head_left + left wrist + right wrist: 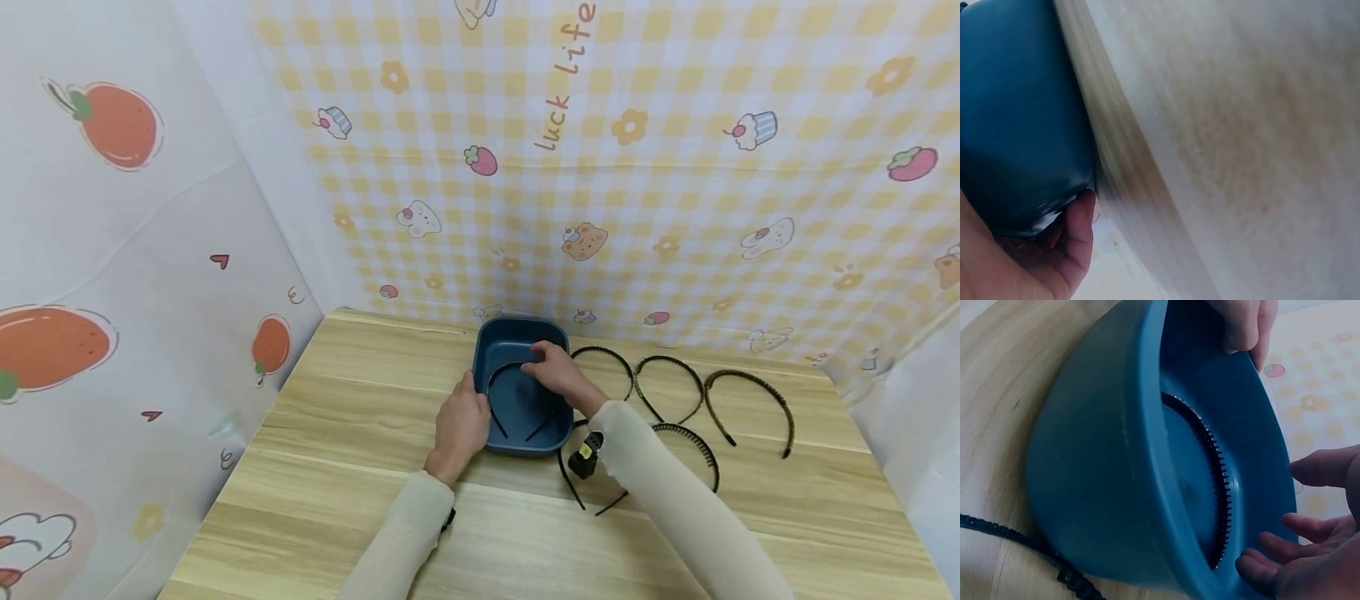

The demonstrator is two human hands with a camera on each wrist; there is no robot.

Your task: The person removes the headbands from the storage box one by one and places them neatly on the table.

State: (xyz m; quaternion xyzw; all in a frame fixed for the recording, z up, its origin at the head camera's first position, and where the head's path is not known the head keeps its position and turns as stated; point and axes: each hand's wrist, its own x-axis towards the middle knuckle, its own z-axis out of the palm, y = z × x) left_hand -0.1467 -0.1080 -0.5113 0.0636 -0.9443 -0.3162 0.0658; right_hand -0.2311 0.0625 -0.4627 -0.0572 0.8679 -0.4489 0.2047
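A dark blue plastic basin stands on the table with one black toothed headband lying inside it. My left hand grips the basin's left wall, thumb over the rim and fingers along the outside. In the left wrist view, the fingers press against the basin's outer side. Over the basin's right part hovers my right hand, its fingers spread and relaxed with nothing between them. The right wrist view shows these fingertips near the rim, apart from the headband.
Several more dark headbands lie on the wooden table right of the basin, among them a brown-black one at the far right. My right forearm passes over some of them. A checked cloth wall rises behind the basin.
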